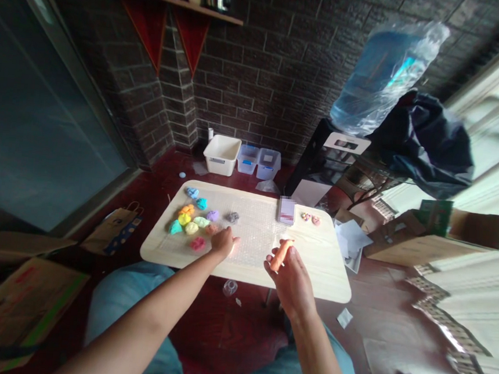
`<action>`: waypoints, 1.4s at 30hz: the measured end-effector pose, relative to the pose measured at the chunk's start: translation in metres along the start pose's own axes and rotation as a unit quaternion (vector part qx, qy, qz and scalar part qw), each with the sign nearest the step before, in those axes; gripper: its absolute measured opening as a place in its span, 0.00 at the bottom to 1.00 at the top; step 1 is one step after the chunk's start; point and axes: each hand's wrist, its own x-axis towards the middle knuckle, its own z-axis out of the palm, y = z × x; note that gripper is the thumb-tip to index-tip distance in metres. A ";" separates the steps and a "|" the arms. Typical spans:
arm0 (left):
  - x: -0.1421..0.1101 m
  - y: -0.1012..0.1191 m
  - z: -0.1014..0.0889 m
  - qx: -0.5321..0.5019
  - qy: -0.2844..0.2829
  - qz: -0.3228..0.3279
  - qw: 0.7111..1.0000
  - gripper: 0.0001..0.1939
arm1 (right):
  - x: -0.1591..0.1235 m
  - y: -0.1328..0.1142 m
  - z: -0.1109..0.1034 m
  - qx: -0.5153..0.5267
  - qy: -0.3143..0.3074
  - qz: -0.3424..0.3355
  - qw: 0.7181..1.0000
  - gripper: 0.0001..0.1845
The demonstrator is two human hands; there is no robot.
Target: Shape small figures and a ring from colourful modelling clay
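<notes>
My right hand (292, 272) holds an orange roll of modelling clay (280, 256) between thumb and fingers, tilted above the right half of the table. Over the bubble-wrap sheet (251, 239), my left hand (222, 243) is curled with its thumb pointing right; its fingertips are hidden. A brownish clay lump (211, 228) lies right at its left side. Further left are several coloured lumps, among them a red one (197, 243), a yellow one (184, 218), an orange one (187, 209) and a purple one (212, 215). A grey lump (232, 216) lies behind my left hand.
The small wooden table (332, 281) stands before my knees. At its back edge is a pale card-like item (287, 210), with two small multicoloured pieces (311, 218) to its right. A white bin (221, 155), clear tubs (258, 162) and a water dispenser (349, 143) stand beyond.
</notes>
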 end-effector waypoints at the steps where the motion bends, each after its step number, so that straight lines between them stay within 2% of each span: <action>1: -0.003 0.008 -0.005 -0.019 0.012 0.017 1.000 0.19 | 0.001 0.000 -0.001 -0.008 0.000 -0.003 1.000 0.18; 3: -0.012 0.027 -0.017 -0.068 0.032 0.060 0.995 0.17 | 0.004 0.000 0.000 -0.031 0.000 -0.024 0.999 0.17; 5: -0.027 0.047 -0.032 -0.129 0.030 0.108 0.985 0.15 | 0.005 0.000 0.003 -0.051 0.000 -0.058 0.997 0.15; 8: -0.062 0.072 -0.056 -0.223 -0.027 0.180 0.958 0.19 | 0.004 0.001 0.013 -0.054 -0.017 -0.083 0.995 0.12; 11: -0.098 0.084 -0.078 -0.290 -0.094 0.226 0.925 0.19 | -0.002 0.002 0.025 -0.046 -0.054 -0.081 0.994 0.09; 12: -0.107 0.086 -0.084 -0.344 -0.123 0.225 0.903 0.19 | -0.005 0.002 0.028 -0.045 -0.064 -0.078 0.994 0.09; 14: -0.122 0.087 -0.096 -0.395 -0.126 0.218 0.883 0.18 | -0.011 0.000 0.033 -0.045 -0.083 -0.062 0.994 0.09; 18: -0.137 0.087 -0.116 -0.372 -0.093 0.218 0.898 0.14 | -0.022 -0.009 0.039 -0.050 -0.130 -0.014 0.990 0.17; 20: -0.143 0.087 -0.122 -0.356 -0.085 0.217 0.905 0.14 | -0.027 -0.012 0.042 -0.057 -0.133 -0.013 0.989 0.14; 24: -0.151 0.086 -0.128 -0.345 -0.075 0.221 0.909 0.13 | -0.035 -0.012 0.047 -0.071 -0.113 -0.050 0.990 0.09; 29: -0.155 0.084 -0.129 -0.358 -0.099 0.220 0.902 0.13 | -0.039 -0.008 0.049 -0.129 -0.088 -0.131 0.979 0.07; 32: -0.154 0.085 -0.128 -0.409 -0.139 0.215 0.876 0.18 | -0.039 -0.007 0.050 -0.200 -0.085 -0.196 0.956 0.06; 35: -0.151 0.089 -0.122 -0.474 -0.137 0.201 0.846 0.20 | -0.040 -0.004 0.053 -0.256 -0.081 -0.240 0.933 0.06; 38: -0.150 0.095 -0.111 -0.530 -0.103 0.161 0.826 0.21 | -0.036 -0.001 0.062 -0.206 -0.050 -0.242 0.947 0.12; 40: -0.155 0.099 -0.103 -0.532 -0.074 0.150 0.830 0.20 | -0.028 -0.001 0.068 -0.134 -0.023 -0.224 0.965 0.18; 42: -0.164 0.104 -0.097 -0.527 -0.067 0.159 0.832 0.18 | -0.018 -0.002 0.075 -0.093 -0.012 -0.218 0.971 0.22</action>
